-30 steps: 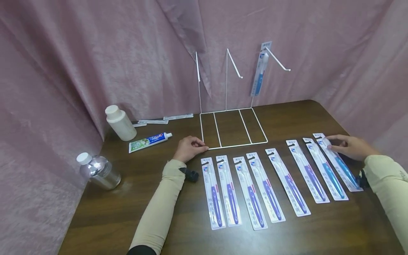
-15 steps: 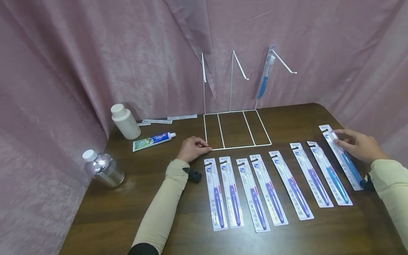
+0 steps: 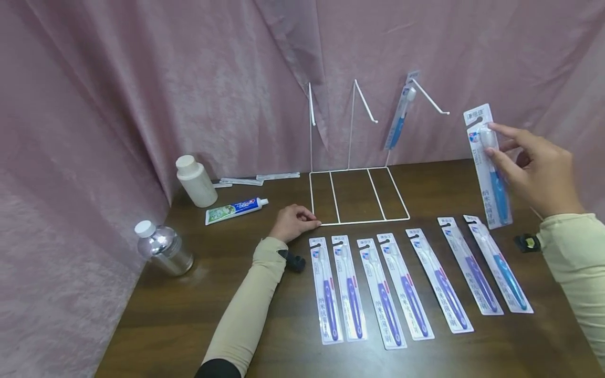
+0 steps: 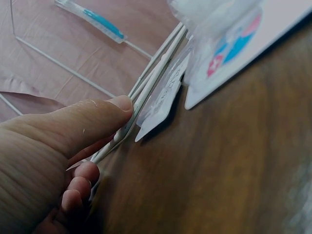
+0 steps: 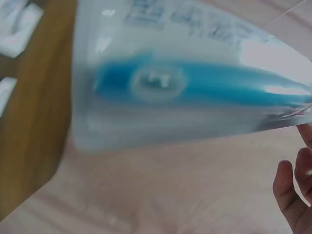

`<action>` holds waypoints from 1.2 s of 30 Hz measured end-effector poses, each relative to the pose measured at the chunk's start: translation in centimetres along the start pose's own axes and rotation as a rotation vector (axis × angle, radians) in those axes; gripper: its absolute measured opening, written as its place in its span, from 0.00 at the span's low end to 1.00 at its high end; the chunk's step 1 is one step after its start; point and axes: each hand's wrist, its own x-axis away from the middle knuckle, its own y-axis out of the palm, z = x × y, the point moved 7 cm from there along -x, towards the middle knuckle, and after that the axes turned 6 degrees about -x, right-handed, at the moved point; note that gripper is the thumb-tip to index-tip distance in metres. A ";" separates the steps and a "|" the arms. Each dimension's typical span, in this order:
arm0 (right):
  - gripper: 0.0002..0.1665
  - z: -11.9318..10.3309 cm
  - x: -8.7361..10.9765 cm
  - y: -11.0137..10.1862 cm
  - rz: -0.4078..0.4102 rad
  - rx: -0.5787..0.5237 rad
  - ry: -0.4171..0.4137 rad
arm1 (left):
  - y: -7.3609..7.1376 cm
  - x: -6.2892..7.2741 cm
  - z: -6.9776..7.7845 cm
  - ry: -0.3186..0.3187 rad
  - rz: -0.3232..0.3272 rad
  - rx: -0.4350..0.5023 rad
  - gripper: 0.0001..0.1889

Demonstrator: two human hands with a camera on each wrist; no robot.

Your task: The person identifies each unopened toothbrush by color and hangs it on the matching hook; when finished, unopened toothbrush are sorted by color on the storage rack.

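My right hand [image 3: 541, 168] pinches a packaged toothbrush [image 3: 498, 197] with a blue handle by its upper part, holding it upright above the table's right side. In the right wrist view the pack's blue handle [image 5: 209, 85] fills much of the picture. My left hand [image 3: 294, 224] grips the front left corner of a white wire rack [image 3: 364, 222]; the left wrist view has the thumb [image 4: 92, 117] lying on the wire. Another blue packaged toothbrush [image 3: 398, 126] hangs on the rack's right hook [image 3: 430, 98]. The middle hook [image 3: 366, 102] and left hook [image 3: 312, 107] carry nothing.
Several packaged toothbrushes [image 3: 411, 294] lie in a row before the rack, mostly purple, with a blue one [image 3: 508, 278] at the right end. A toothpaste tube [image 3: 236, 209], white bottle [image 3: 198, 184], silver bottle [image 3: 167, 252] and thin clear packs [image 3: 278, 176] stand or lie left.
My right hand has lifted the rightmost blue toothbrush pack off the table and raised it upright. My left hand keeps its grip on the rack corner. The head view has shifted slightly.
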 end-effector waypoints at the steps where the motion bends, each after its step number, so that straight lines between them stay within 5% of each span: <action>1: 0.31 -0.8 -0.4 -0.1 0.023 -0.011 -0.021 | 0.1 0.0 0.0 0.002 0.000 0.002 0.11; 6: 0.30 -3.0 -1.7 0.8 0.052 -0.062 -0.031 | 0.0 -0.1 -0.2 -0.005 0.009 0.006 0.11; 14: 0.29 -3.2 -2.9 3.8 0.011 -0.133 0.072 | -0.7 0.0 -0.8 -0.020 0.037 0.008 0.11; 23: 0.27 -1.8 -4.5 7.5 0.014 -0.163 0.129 | -0.5 0.2 -0.4 0.001 0.055 -0.009 0.09; 36: 0.34 3.5 -8.5 11.3 -0.064 -0.121 0.361 | 1.9 -0.1 1.7 0.016 0.030 0.002 0.10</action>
